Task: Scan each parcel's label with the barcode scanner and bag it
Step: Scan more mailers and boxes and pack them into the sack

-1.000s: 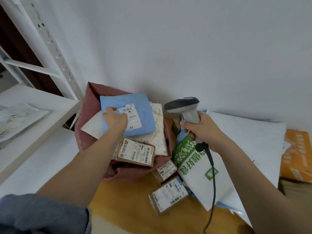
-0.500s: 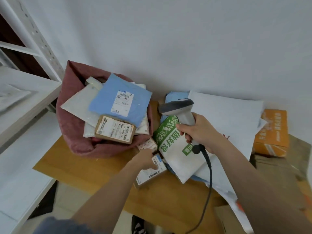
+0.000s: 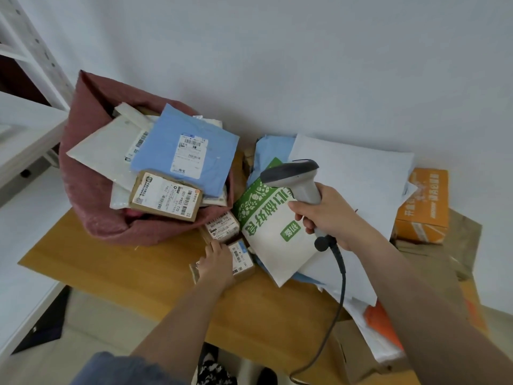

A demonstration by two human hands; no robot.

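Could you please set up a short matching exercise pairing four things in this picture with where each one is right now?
Things:
1. barcode scanner
2. blue mailer
3. small brown box
4. orange carton

Places:
A. on top of the pile in the red sack
B. far right, against the wall
C. gripped in the right hand
D. on the wooden table, under the left hand

Pairs: 1-C, 2-A, 3-D, 4-B

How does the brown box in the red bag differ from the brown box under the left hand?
The bagged box lies in the red bag, untouched, its label fully visible. The table box lies on the wooden table, outside the bag, with the left hand on it, partly covering it. Both are brown cardboard with white barcode labels facing up.
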